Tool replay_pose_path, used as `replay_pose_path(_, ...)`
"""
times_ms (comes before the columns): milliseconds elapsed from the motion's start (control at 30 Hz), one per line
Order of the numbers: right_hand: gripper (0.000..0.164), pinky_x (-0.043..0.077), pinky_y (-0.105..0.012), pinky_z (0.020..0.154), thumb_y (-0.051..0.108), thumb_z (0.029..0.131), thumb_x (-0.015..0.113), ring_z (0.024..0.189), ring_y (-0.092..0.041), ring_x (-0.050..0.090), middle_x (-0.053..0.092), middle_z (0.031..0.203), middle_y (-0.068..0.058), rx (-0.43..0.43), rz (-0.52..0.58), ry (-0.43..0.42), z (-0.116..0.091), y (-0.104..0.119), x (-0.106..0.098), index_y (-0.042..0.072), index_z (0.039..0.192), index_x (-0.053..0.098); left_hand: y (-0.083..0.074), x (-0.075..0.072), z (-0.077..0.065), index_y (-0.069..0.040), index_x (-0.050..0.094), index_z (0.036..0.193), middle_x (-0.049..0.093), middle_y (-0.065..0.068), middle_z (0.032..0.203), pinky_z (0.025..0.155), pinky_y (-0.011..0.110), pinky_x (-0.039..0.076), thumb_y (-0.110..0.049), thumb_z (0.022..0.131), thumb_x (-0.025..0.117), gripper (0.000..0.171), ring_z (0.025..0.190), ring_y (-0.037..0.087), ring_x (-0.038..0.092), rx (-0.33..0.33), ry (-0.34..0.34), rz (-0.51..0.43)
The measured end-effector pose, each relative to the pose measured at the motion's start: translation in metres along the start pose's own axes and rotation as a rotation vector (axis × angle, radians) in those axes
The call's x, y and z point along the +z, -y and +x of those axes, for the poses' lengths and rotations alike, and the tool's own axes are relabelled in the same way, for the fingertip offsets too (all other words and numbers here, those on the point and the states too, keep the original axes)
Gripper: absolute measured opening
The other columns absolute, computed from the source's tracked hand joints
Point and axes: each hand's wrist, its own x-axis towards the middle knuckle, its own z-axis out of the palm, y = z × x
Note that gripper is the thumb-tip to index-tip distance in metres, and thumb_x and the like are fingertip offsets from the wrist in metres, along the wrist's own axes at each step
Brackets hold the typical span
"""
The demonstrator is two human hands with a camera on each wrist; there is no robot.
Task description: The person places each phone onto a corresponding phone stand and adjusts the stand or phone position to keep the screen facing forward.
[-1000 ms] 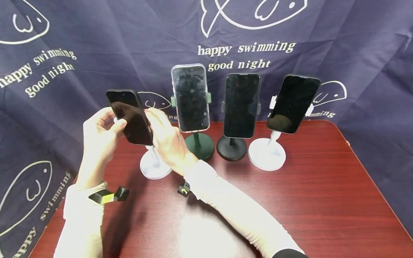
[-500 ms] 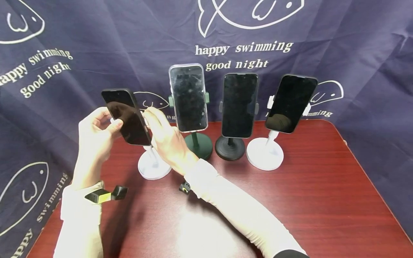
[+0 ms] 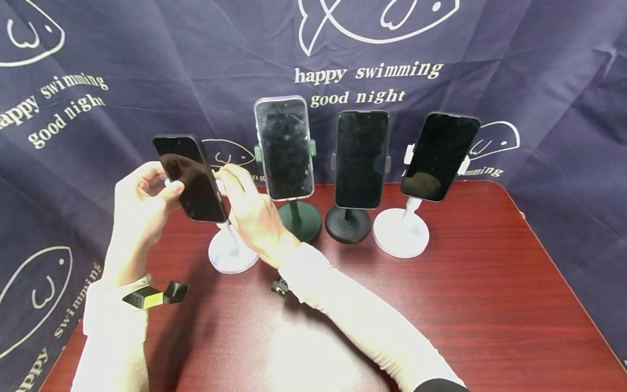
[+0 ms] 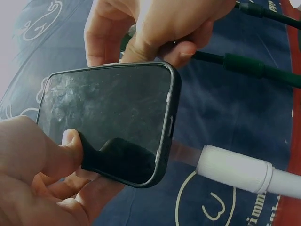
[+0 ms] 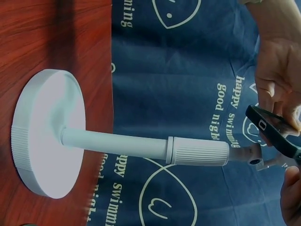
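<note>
On the left of the head view, a black-cased phone (image 3: pixel 196 182) stands tilted at the top of a white phone stand (image 3: pixel 232 251). My left hand (image 3: pixel 139 204) holds the phone's left side, thumb on the screen and fingers behind. At the phone's other side my right hand (image 3: pixel 257 212) has its fingers curled at the stand's white clamp, partly hidden by the phone. In the left wrist view the right hand (image 4: pixel 155 28) is at the phone's upper edge. The right wrist view has the stand's ribbed collar (image 5: pixel 200 151) below the phone (image 5: pixel 270 129).
To the right, a clear-cased phone (image 3: pixel 285 149) sits in a green stand (image 3: pixel 306 223). Beyond it are a phone (image 3: pixel 362 158) in a black stand (image 3: pixel 349 226) and a tilted phone (image 3: pixel 441 158) in another white stand (image 3: pixel 401 234). A dark printed cloth (image 3: pixel 196 54) hangs behind the red-brown table (image 3: pixel 465 305).
The whole scene shifts slightly left in the head view. The left phone has turned a little, baring more of its right edge and the white clamp. Both hands keep their places on it.
</note>
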Motion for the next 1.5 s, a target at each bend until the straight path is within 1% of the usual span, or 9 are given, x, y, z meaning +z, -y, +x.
replay_pose_path(300, 0.037, 0.052, -0.02, 0.053, -0.005, 0.093, 0.055, 0.123, -0.016, 0.064, 0.065, 0.13, -0.011, 0.001, -0.022, -0.012, 0.0, 0.001, 0.001, 0.002, 0.128, 0.066, -0.001, 0.0, 0.001, -0.008, 0.059, 0.086, 0.062, -0.009, 0.074, 0.06, 0.015, 0.056, 0.016, 0.087, 0.063, 0.025, 0.062, 0.002, 0.06, 0.001, -0.009, 0.09)
replay_pose_path(500, 0.039, 0.052, -0.02, 0.054, -0.006, 0.091, 0.058, 0.125, -0.016, 0.063, 0.065, 0.132, -0.012, -0.011, -0.045, 0.002, -0.003, -0.001, 0.001, 0.002, 0.129, 0.066, -0.003, 0.001, 0.002, -0.009, 0.057, 0.087, 0.06, -0.014, 0.073, 0.059, 0.012, 0.053, 0.011, 0.089, 0.065, 0.022, 0.063, -0.001, 0.058, 0.014, -0.029, 0.268)
replay_pose_path(700, 0.034, 0.055, -0.019, 0.061, -0.003, 0.098, 0.056, 0.12, -0.014, 0.066, 0.065, 0.131, -0.012, -0.045, -0.068, 0.005, -0.003, -0.005, 0.001, 0.002, 0.13, 0.065, -0.003, 0.002, 0.004, -0.01, 0.056, 0.085, 0.06, -0.012, 0.073, 0.056, 0.013, 0.054, 0.015, 0.087, 0.063, 0.025, 0.062, 0.0, 0.058, 0.013, -0.014, 0.169)
replay_pose_path(900, 0.031, 0.058, -0.02, 0.082, -0.003, 0.102, 0.051, 0.122, -0.015, 0.066, 0.061, 0.135, -0.013, -0.024, 0.03, 0.063, 0.0, -0.007, -0.003, 0.001, 0.131, 0.063, 0.0, 0.0, 0.005, -0.007, 0.06, 0.087, 0.063, -0.007, 0.075, 0.061, 0.016, 0.057, 0.02, 0.087, 0.059, 0.027, 0.064, 0.003, 0.06, 0.025, 0.039, -0.021)
replay_pose_path(933, 0.031, 0.058, -0.02, 0.083, -0.002, 0.102, 0.051, 0.121, -0.016, 0.066, 0.06, 0.136, -0.013, -0.01, 0.061, 0.07, 0.0, -0.006, -0.003, 0.001, 0.131, 0.062, 0.001, -0.001, 0.005, -0.006, 0.061, 0.087, 0.064, -0.006, 0.075, 0.061, 0.018, 0.058, 0.021, 0.086, 0.058, 0.027, 0.064, 0.004, 0.06, 0.02, 0.047, -0.071)
replay_pose_path(1200, 0.04, 0.048, -0.016, 0.104, 0.004, 0.1, 0.057, 0.124, -0.017, 0.06, 0.056, 0.136, -0.012, 0.187, 0.37, 0.13, -0.004, 0.005, 0.003, 0.001, 0.139, 0.049, 0.0, 0.001, 0.002, -0.006, 0.06, 0.086, 0.063, -0.006, 0.071, 0.06, 0.019, 0.059, 0.021, 0.087, 0.058, 0.027, 0.061, 0.004, 0.058, 0.032, 0.041, -0.106)
replay_pose_path(1300, 0.044, 0.046, -0.015, 0.105, 0.007, 0.102, 0.054, 0.115, -0.018, 0.061, 0.057, 0.134, -0.011, 0.319, 0.503, 0.15, -0.005, 0.009, 0.004, 0.002, 0.145, 0.045, 0.0, 0.003, 0.001, -0.007, 0.059, 0.085, 0.062, -0.007, 0.07, 0.06, 0.018, 0.058, 0.021, 0.087, 0.059, 0.028, 0.061, 0.003, 0.058, 0.03, 0.019, -0.083)
replay_pose_path(1400, 0.046, 0.051, -0.015, 0.096, 0.013, 0.106, 0.049, 0.104, -0.02, 0.066, 0.06, 0.136, -0.012, 0.434, 0.579, 0.152, -0.004, 0.011, 0.005, 0.004, 0.151, 0.043, -0.001, 0.005, 0.0, -0.008, 0.06, 0.086, 0.063, -0.007, 0.071, 0.059, 0.017, 0.058, 0.02, 0.087, 0.06, 0.027, 0.062, 0.003, 0.059, 0.008, -0.015, -0.049)
replay_pose_path(1500, 0.047, 0.051, -0.018, 0.101, 0.016, 0.108, 0.048, 0.114, -0.023, 0.069, 0.059, 0.145, -0.015, 0.471, 0.6, 0.144, -0.004, 0.01, 0.007, 0.002, 0.152, 0.045, -0.002, 0.009, -0.001, -0.008, 0.062, 0.088, 0.064, -0.008, 0.071, 0.059, 0.015, 0.056, 0.017, 0.087, 0.063, 0.025, 0.063, 0.002, 0.06, -0.003, -0.071, 0.041)
